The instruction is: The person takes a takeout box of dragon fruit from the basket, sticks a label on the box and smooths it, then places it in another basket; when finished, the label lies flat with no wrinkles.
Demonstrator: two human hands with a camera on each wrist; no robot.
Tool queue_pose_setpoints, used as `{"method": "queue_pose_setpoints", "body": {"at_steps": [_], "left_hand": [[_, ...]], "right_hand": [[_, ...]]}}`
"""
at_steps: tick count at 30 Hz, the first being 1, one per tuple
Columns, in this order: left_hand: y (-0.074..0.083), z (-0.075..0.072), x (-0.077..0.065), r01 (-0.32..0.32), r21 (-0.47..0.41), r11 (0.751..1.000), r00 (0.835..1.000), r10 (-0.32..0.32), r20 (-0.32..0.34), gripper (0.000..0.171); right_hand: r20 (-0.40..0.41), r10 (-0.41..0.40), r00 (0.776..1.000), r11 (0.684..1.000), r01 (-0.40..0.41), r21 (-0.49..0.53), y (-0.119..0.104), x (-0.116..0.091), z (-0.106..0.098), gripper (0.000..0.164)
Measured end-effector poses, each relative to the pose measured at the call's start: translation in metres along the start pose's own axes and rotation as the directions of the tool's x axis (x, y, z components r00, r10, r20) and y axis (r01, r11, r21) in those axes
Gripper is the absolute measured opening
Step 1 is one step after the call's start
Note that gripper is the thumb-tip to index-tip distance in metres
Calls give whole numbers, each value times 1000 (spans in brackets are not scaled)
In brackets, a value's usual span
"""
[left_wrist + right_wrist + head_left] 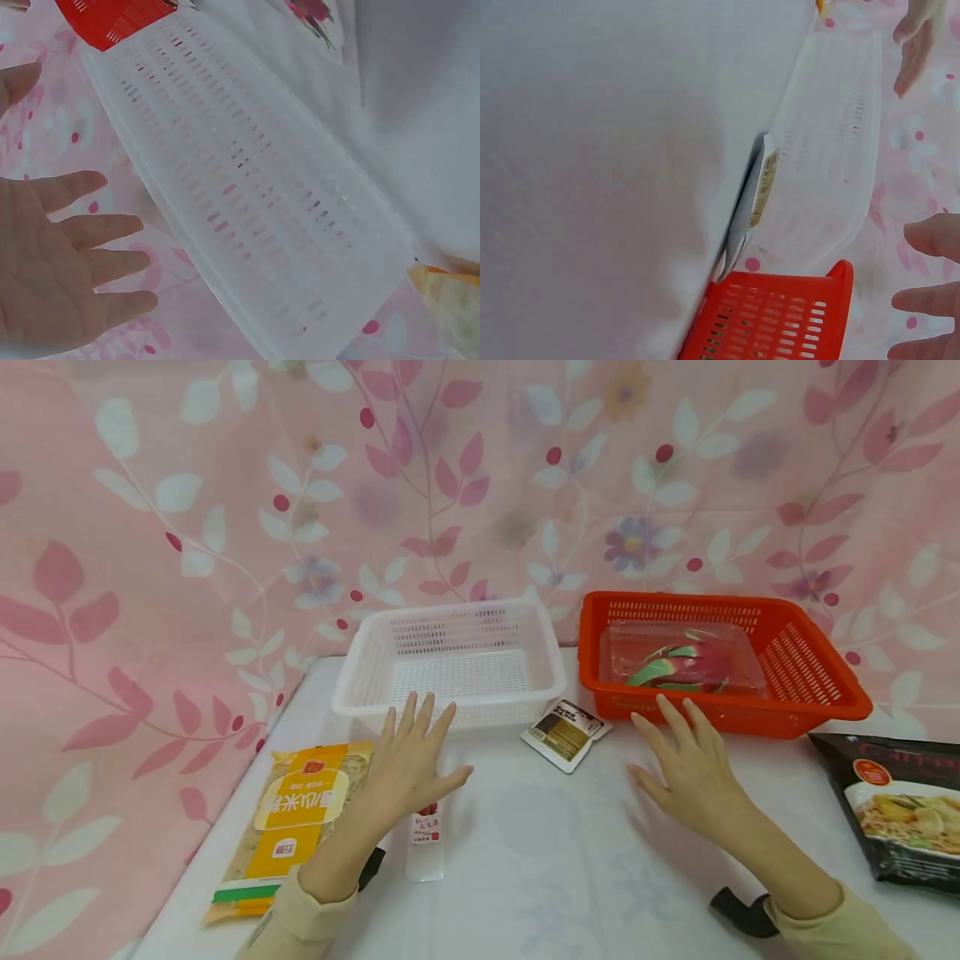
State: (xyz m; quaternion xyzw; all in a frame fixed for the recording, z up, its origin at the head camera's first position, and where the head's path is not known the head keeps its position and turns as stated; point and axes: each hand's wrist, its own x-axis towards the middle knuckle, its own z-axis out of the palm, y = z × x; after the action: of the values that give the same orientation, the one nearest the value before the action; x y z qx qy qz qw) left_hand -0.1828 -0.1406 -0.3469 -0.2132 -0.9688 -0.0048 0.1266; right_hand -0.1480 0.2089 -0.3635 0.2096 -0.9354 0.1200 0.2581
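My left hand (411, 768), fingers spread, hovers over the table in front of the white basket (495, 702). A narrow white packet (426, 856) with a red fruit print lies partly hidden beneath it. Left of this hand is a yellow packet of noodles (292, 827). My right hand (690, 772) is held out in front of the red basket (765, 723), its fingers extended and apart. Inside that basket sits a clear plastic box (731, 647) with a pink and green item in it. A small white pouch (562, 735) lies between the hands. Neither hand holds anything.
At the right edge lies a black food bag (907, 810) with a noodle dish pictured on it. Both baskets stand side by side at the back of the white-covered table (547, 877). A pink floral curtain (480, 485) hangs behind them.
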Motion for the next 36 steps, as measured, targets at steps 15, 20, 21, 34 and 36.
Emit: {"method": "queue_pose_setpoints", "body": {"at_steps": [15,20,21,34,36], "left_hand": [[32,4,39,-34,-245,969,990,0,-141,57],[46,5,54,-84,-267,960,984,37,-176,54],[49,5,58,-92,-280,956,983,43,-176,53],[83,7,93,-89,-430,898,992,38,-124,48],[87,7,97,-85,-434,897,992,36,-119,47]], "right_hand": [[11,85,996,990,-86,111,22,12,-19,62],[29,120,992,983,-122,139,34,10,-23,59],[33,125,992,981,-128,143,37,10,-24,59],[55,160,986,961,-168,220,58,19,-27,51],[80,177,981,954,-191,232,60,21,-27,51]]}}
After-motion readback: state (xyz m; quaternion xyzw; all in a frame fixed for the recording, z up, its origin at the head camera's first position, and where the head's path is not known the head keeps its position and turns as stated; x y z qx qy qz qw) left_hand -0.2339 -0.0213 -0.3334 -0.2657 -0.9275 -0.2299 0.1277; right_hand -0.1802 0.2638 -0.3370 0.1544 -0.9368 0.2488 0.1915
